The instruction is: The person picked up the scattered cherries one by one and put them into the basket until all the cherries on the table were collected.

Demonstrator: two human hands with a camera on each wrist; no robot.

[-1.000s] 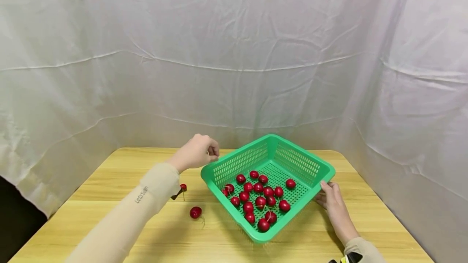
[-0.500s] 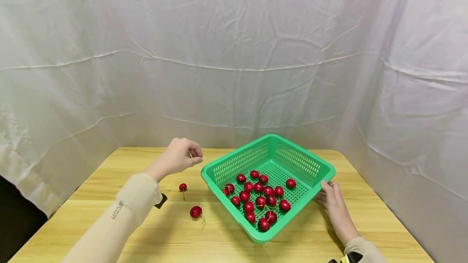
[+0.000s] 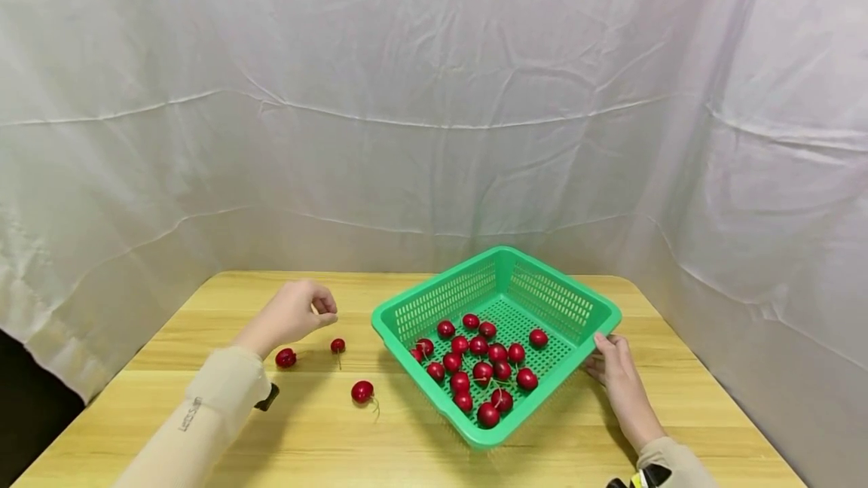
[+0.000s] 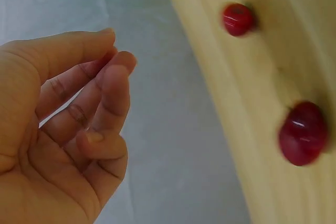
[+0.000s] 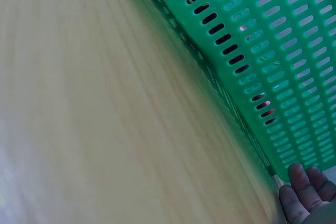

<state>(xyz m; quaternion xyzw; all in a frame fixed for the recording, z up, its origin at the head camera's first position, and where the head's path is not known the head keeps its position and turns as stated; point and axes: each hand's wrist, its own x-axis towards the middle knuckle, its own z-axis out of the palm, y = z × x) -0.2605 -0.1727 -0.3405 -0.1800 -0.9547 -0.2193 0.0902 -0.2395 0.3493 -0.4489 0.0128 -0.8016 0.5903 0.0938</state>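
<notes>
My left hand [image 3: 291,315] hovers over the left of the table, its fingers loosely bent. In the left wrist view nothing sits between that hand's [image 4: 47,166] thumb and fingers. Nearest to it are a small red cherry [image 3: 337,346] and another cherry [image 3: 285,358] beside the sleeve. A third, larger cherry [image 3: 362,391] with a thin stem lies closer to the front. At the right, my right hand [image 3: 620,386] grips the green plastic basket [image 3: 400,307], thumb at the rim, fingers [image 5: 302,184] against the perforated outer wall. Several stemmed cherries [image 3: 482,373] lie inside the basket.
A light wooden table [image 3: 325,443] bears the basket and the loose cherries. Behind it and at both sides hang pale curtains [image 3: 434,96]. Dark bands sit at both wrists.
My left hand has moved left and slightly down, away from the basket's rim, uncovering a cherry near the sleeve. The right hand and the basket stay where they were.
</notes>
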